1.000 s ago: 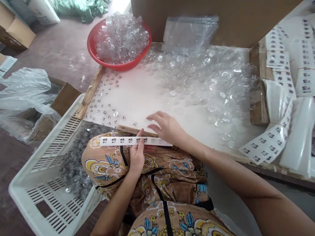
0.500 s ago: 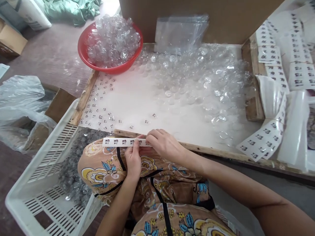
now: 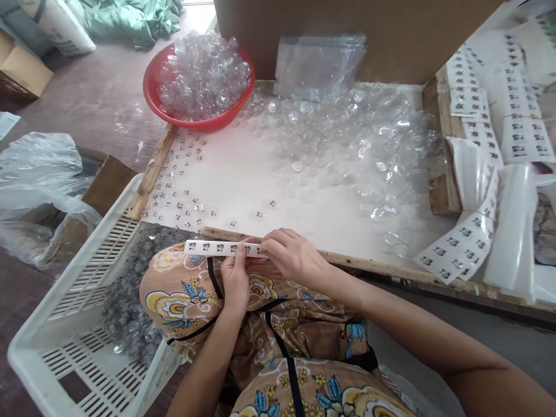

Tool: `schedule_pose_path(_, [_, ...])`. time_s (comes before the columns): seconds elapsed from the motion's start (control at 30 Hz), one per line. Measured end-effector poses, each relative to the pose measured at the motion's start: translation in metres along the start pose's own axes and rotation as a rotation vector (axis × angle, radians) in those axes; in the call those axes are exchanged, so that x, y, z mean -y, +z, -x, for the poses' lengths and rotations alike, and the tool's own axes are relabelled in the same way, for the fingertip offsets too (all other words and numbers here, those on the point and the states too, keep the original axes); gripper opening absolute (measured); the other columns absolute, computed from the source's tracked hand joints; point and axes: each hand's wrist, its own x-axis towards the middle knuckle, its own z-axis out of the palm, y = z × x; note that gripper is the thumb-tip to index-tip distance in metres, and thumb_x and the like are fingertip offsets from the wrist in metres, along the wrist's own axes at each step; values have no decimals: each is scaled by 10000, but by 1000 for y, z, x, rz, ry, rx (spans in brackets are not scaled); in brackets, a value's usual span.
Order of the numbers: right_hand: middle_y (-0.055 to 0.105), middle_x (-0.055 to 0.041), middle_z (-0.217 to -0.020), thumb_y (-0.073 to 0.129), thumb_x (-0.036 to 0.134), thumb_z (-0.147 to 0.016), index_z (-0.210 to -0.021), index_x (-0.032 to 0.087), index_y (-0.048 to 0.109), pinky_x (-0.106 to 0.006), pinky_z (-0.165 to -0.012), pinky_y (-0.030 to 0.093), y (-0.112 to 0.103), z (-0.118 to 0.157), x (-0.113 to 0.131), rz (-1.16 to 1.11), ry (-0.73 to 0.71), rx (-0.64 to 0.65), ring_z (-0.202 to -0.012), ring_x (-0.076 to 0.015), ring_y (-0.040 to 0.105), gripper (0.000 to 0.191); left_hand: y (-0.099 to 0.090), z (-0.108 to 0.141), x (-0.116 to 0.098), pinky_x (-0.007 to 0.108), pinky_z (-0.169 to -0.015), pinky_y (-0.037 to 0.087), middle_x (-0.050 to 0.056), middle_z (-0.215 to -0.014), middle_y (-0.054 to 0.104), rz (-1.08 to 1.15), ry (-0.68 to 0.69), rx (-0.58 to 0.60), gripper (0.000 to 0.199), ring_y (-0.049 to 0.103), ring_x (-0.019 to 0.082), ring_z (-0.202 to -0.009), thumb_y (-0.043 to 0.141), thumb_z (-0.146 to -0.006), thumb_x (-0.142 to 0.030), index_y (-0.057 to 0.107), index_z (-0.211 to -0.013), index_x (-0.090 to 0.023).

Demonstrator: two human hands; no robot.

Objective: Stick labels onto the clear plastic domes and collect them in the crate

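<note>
Handling a sticker strip (image 3: 212, 248)

Left fingers (image 3: 240, 256) pinch it above the lap (image 3: 299, 318); right fingers (image 3: 278, 248) close on it alongside, perhaps peeling, tips hidden. Work looks partway: on the table (image 3: 234, 174), printed pieces (image 3: 179, 205) dot the left; many plain discs (image 3: 297, 167) remain right.

From here: a flat white sticker strip (image 3: 212, 248), dark-figured; a round red basin (image 3: 206, 124) at eleven; brown flower-patterned cloth (image 3: 324, 379) at six.
</note>
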Motion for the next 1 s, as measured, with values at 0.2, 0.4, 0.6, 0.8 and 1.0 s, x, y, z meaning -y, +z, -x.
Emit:
schedule_pose_path(0.2, [691, -83, -1005, 510, 163, -972, -1024, 169, 637, -331, -763, 482, 11, 9, 5, 41, 31, 5, -883, -204, 600, 137, 1, 1, -1, 281, -612, 598, 87, -830, 777, 0, 8, 5, 467, 746, 214, -688, 725, -796, -510, 744, -1044, -114])
schedule_pose_path(0.4, [667, -75, -940, 549, 182, -941, -870, 185, 649, -305, -734, 502, -5, 2, -5, -277, 178, -120, -857, -177, 611, 122, 2, 0, -1, 282, -615, 605, 81, -783, 770, 24, -6, -23, 479, 751, 218, -700, 727, -788, -514, 744, -1049, -112])
schedule_pose_path(0.6, [643, -22, -706, 613, 278, -833, -791, 187, 630, -280, -593, 427, -34, -3, -74, -334, 713, -96, -611, -134, 539, 102, 1, 0, 1, 263, -565, 594, 65, -710, 750, 6, 15, -10, 475, 719, 176, -591, 692, -819, -516, 742, -1047, -102])
schedule_pose_path(0.8, [613, -9, -627, 599, 314, -761, -715, 198, 603, -287, -587, 403, -29, 3, -99, -319, 809, -2, -579, -133, 511, 124, 0, 0, 3, 255, -542, 584, 64, -727, 751, 2, 27, 11, 464, 698, 156, -558, 673, -838, -510, 738, -1047, -101])
schedule_pose_path(1.0, [642, -21, -685, 572, 242, -777, -739, 200, 597, -288, -613, 409, -22, 6, -94, -214, 792, 17, -602, -141, 536, 62, 1, 0, 3, 247, -526, 573, 59, -718, 749, 0, 26, 5, 449, 691, 152, -548, 673, -841, -503, 738, -1038, -104])
